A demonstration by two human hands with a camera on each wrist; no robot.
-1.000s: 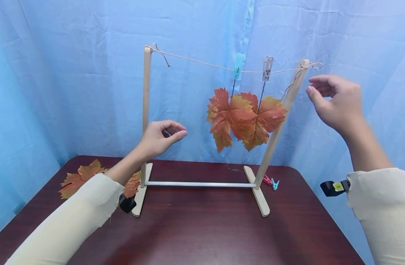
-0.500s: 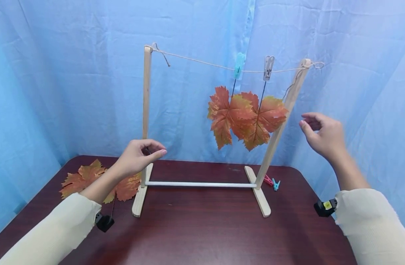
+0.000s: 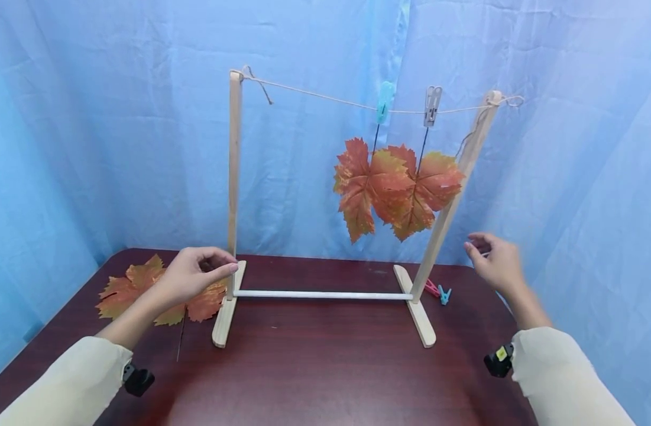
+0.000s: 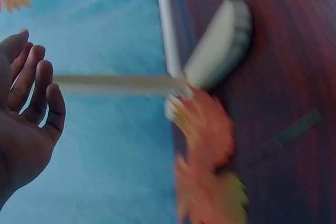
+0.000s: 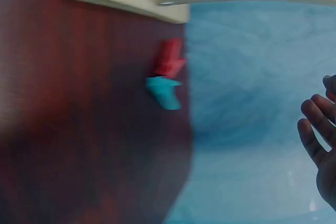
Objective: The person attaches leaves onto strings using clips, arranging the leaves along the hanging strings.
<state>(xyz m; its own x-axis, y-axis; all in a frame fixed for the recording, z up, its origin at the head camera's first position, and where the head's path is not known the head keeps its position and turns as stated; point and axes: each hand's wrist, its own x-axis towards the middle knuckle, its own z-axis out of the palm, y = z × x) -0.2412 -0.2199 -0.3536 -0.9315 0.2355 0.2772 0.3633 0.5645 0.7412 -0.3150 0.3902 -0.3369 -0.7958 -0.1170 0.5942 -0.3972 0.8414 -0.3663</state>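
My left hand [image 3: 194, 275] hovers over the table's left side with loosely bent fingers and holds nothing. Beneath and beside it lie orange-yellow artificial maple leaves [image 3: 128, 290], partly covered by the forearm. My right hand [image 3: 498, 263], likewise without anything in it, is in the air right of the wooden stand. Closest to it on the table are a pink clothespin [image 3: 432, 288] and a blue clothespin [image 3: 444, 295]. From the string [image 3: 314, 93] hang two more leaves, one on a teal clothespin [image 3: 385, 103] and the other on a grey clothespin [image 3: 432, 106]; these leaves overlap.
The stand has a left post [image 3: 235, 160], a leaning right post [image 3: 458, 183], flat wooden feet [image 3: 414, 313] and a white crossbar [image 3: 320, 294]. It rests on a dark red-brown table [image 3: 325, 361]. Blue curtains [image 3: 160, 130] hang behind and at the sides.
Both hands have come down from beside the stand, the left moving down and leftward, the right down and slightly inward. The hanging leaves and the stand have stayed in place.
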